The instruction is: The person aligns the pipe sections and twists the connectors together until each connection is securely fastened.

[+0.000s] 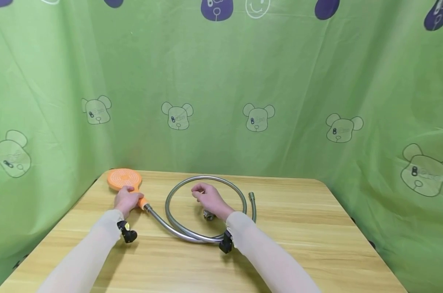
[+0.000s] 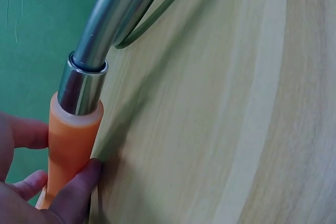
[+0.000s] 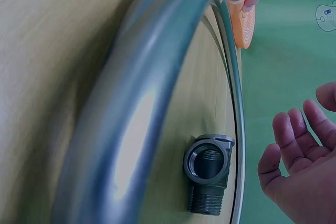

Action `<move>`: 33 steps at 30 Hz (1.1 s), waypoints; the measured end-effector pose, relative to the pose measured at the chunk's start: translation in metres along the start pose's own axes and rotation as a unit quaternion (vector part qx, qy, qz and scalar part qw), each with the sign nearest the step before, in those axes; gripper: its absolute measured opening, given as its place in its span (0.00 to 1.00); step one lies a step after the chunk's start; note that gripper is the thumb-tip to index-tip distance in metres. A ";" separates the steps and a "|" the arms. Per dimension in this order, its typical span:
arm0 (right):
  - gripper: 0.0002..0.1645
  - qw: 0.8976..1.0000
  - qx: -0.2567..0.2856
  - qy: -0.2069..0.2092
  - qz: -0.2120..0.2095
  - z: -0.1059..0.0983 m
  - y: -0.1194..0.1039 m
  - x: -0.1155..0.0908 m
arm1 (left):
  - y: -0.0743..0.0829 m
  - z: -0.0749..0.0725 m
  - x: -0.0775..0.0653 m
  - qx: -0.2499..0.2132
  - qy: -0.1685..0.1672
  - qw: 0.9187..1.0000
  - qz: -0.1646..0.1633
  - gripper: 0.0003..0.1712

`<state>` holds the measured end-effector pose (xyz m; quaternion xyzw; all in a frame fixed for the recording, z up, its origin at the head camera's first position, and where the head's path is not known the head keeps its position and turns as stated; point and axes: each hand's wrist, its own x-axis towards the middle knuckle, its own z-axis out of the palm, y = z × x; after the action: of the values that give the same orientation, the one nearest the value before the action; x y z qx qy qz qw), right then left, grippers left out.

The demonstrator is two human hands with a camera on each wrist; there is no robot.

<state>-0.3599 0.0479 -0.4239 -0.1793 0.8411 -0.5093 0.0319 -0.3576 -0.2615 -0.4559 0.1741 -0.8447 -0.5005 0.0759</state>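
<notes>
On the left of the table, my left hand (image 1: 126, 200) grips the handle of an orange shower head (image 1: 124, 178), whose perforated face points up. In the left wrist view, thumb and fingers lie on either side of the orange handle (image 2: 73, 137), just below a shiny metal collar (image 2: 81, 88). A silver shower hose (image 1: 197, 239) runs from that collar and loops across the table. My right hand (image 1: 211, 199) is raised over the loop, fingers loosely bent and holding nothing. Below it lies a threaded metal fitting (image 3: 206, 195), partly hidden by the hand in the head view.
The hose's free end (image 1: 251, 196) lies to the right of the loop. A wooden table (image 1: 298, 244) carries everything. Green curtains (image 1: 214, 73) with bear prints hang behind and on both sides. Each wrist wears a small black camera (image 1: 128, 232).
</notes>
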 end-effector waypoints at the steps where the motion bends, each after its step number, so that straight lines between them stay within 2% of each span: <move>1: 0.12 1.000 -0.002 0.002 0.000 -0.001 0.000 0.000 | 0.000 0.000 0.000 0.001 -0.001 1.000 0.000 0.36; 7: 0.11 1.000 -0.011 0.009 -0.003 -0.003 -0.003 0.001 | -0.001 -0.005 -0.001 0.032 -0.008 0.999 0.011 0.36; 13: 0.11 1.000 -0.018 0.010 -0.002 -0.004 -0.003 0.003 | 0.003 -0.008 -0.003 0.031 -0.005 0.999 0.026 0.32; 18: 0.11 1.000 -0.017 0.011 -0.004 -0.008 -0.002 0.004 | 0.011 -0.009 -0.006 0.096 0.020 0.994 0.055 0.29; 21: 0.13 1.000 -0.019 0.008 -0.009 -0.012 0.000 0.004 | 0.016 -0.007 -0.008 0.118 0.024 0.990 0.067 0.28; 28: 0.14 1.000 -0.024 0.005 -0.016 -0.026 0.003 0.002 | 0.029 -0.004 -0.009 0.139 0.012 0.986 0.089 0.26; 33: 0.12 0.999 -0.050 0.003 -0.019 -0.036 0.000 -0.001 | 0.042 -0.002 -0.014 0.156 -0.015 0.981 0.114 0.25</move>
<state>-0.3675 0.0785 -0.4070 -0.1954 0.8620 -0.4677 0.0105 -0.3531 -0.2390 -0.4174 0.0792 -0.9276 -0.3532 0.0920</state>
